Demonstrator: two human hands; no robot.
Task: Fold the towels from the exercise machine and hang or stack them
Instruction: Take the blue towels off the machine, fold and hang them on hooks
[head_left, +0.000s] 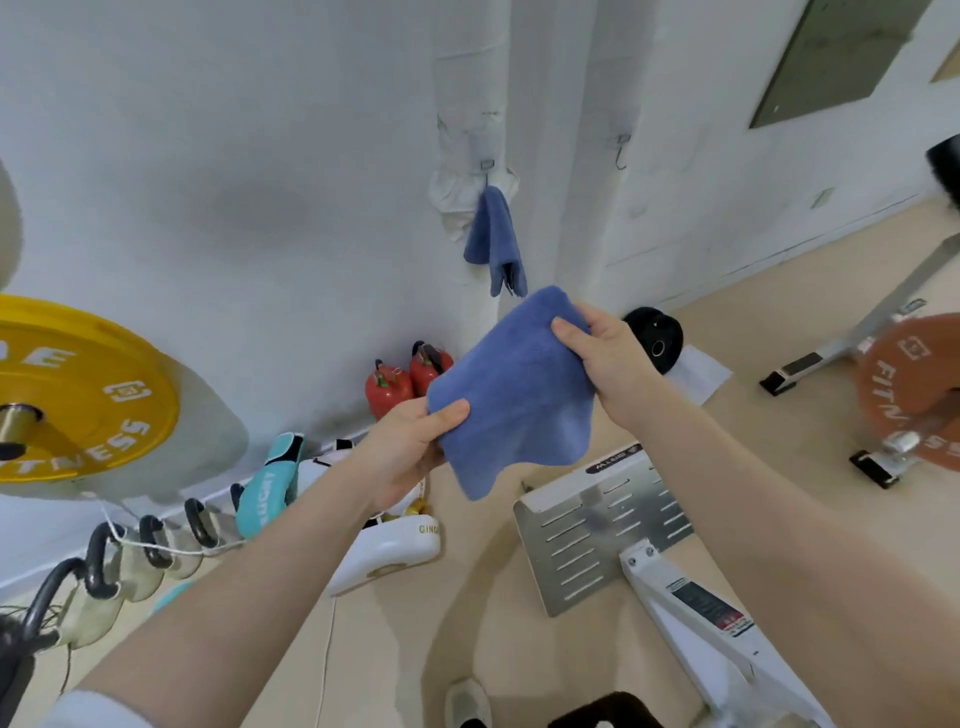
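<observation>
Blue towel (514, 395) held folded in mid-air, before a second towel (496, 236) hung on a wall hook (487, 169).

It is judged light, soft and limp, liable to sag and unfold; it is best taken at opposite edges. The left hand (410, 452) pinches the lower-left corner, the right hand (605, 348) the upper-right edge, each grip pressed on cloth.
</observation>
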